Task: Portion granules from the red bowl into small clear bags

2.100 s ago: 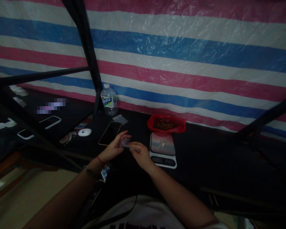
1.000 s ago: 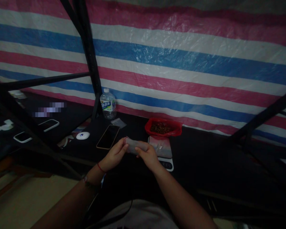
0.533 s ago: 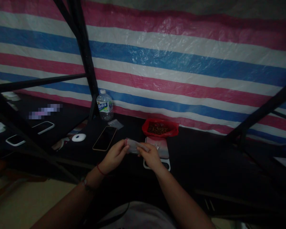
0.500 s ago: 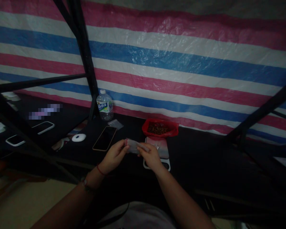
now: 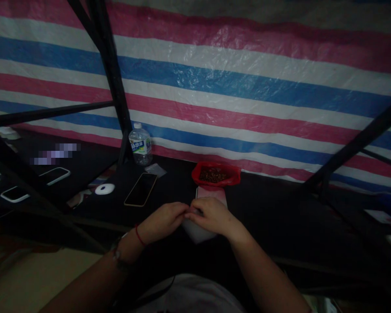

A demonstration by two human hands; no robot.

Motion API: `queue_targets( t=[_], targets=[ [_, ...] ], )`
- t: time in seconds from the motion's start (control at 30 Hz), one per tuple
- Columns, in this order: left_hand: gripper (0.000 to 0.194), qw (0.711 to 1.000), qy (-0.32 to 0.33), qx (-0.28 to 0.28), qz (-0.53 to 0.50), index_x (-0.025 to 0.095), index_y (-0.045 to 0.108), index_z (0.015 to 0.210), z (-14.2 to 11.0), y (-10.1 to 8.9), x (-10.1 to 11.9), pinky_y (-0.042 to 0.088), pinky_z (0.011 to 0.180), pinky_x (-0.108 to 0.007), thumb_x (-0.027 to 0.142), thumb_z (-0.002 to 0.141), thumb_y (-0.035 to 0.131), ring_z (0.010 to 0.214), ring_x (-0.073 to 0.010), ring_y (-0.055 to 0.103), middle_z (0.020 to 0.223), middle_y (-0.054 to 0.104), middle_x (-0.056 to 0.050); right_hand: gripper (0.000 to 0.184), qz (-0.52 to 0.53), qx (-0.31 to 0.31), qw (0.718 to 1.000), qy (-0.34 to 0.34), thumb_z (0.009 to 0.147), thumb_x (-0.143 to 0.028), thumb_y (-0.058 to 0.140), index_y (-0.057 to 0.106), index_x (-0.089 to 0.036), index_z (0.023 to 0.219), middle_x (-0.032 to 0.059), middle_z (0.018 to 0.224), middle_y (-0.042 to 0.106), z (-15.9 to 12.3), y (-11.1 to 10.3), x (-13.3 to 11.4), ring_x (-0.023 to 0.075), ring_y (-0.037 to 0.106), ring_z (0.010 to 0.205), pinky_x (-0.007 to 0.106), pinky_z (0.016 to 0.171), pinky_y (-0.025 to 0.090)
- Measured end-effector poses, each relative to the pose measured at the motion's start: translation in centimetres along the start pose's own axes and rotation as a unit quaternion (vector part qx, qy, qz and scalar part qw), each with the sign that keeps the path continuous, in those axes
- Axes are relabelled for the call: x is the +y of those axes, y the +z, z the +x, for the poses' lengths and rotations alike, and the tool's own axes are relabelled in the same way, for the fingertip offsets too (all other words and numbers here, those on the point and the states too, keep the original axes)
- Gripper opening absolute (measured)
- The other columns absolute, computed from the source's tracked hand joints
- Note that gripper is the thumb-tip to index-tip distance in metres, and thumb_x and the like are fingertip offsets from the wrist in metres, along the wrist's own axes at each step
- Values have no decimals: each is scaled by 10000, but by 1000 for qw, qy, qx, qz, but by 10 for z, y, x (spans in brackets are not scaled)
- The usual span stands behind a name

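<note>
A small translucent plastic bag [image 5: 198,231] hangs below my fingers, with a pinkish strip along its top edge. My left hand [image 5: 165,219] pinches the left end of that edge. On the other end my right hand [image 5: 213,215] is closed, its fingertips nearly meeting the left ones. Partly hidden behind my right hand lies a kitchen scale [image 5: 217,193] with a pinkish-grey top. Just beyond it sits an open red bag [image 5: 236,174] filled with small brown grains or beads [image 5: 213,175].
A phone [image 5: 140,189] lies left of my hands. Behind it stand a clear plastic bottle [image 5: 141,148] and a small clear bag [image 5: 157,170]. A white oval object [image 5: 104,189] is farther left. Black metal posts [image 5: 112,82] frame the table before a striped tarp [image 5: 215,78].
Both hands have come closer together and slightly lower. The plastic bag, earlier held flat between them, now hangs down beneath my fingers. The view has shifted slightly.
</note>
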State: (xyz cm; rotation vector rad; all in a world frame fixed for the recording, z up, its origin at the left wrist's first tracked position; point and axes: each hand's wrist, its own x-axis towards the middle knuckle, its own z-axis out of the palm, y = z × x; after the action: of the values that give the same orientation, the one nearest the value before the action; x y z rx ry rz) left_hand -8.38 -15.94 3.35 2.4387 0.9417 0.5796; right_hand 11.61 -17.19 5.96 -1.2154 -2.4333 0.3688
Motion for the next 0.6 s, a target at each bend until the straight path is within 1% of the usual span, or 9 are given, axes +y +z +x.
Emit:
queue_targets(
  t=[0.07, 0.13, 0.23, 0.33, 0.43, 0.6],
  targets=[
    [206, 1000, -5, -11, -10, 166, 629, 956, 3, 3, 7, 474, 778, -264, 209, 905, 435, 855, -160, 623, 919, 671, -51, 323, -38, -15, 999, -1, 894, -427, 528, 639, -167, 738, 24, 687, 632, 0, 3, 2, 135, 555, 650, 257, 579, 308],
    [197, 999, -12, -22, -24, 162, 619, 916, 5, 4, 10, 461, 752, -259, 239, 912, 438, 831, -158, 607, 894, 656, -49, 325, -51, -22, 998, -12, 911, -395, 510, 640, -161, 727, 23, 680, 629, -2, 6, 5, 126, 537, 631, 261, 579, 290],
    [197, 996, -13, -66, -58, 158, 614, 880, 7, 4, 10, 437, 708, -243, 284, 905, 464, 781, -146, 583, 848, 637, -32, 296, -43, -25, 998, -44, 920, -328, 506, 645, -157, 722, 19, 686, 631, -7, 6, 9, 115, 526, 630, 254, 591, 290],
    [224, 989, 2, -102, -104, 155, 620, 880, 7, 3, 9, 412, 667, -218, 310, 910, 462, 728, -123, 556, 793, 617, -7, 279, -22, -21, 997, -75, 918, -270, 505, 634, -154, 699, 11, 674, 621, -12, 5, 10, 107, 516, 629, 243, 596, 293],
    [279, 987, 14, -103, -118, 145, 631, 836, 7, 5, 9, 390, 633, -201, 331, 927, 443, 680, -107, 538, 741, 605, 1, 266, -6, -19, 996, -84, 896, -239, 529, 612, -152, 658, -3, 646, 601, -14, 7, 11, 93, 494, 603, 234, 577, 279],
    [278, 994, 34, -71, -70, 153, 666, 869, 9, 11, 7, 386, 663, -203, 310, 936, 447, 729, -117, 576, 792, 660, -25, 324, 17, -28, 998, -46, 885, -305, 552, 596, -147, 606, -23, 576, 552, -14, 12, 14, 76, 457, 543, 224, 529, 249]
  ],
)
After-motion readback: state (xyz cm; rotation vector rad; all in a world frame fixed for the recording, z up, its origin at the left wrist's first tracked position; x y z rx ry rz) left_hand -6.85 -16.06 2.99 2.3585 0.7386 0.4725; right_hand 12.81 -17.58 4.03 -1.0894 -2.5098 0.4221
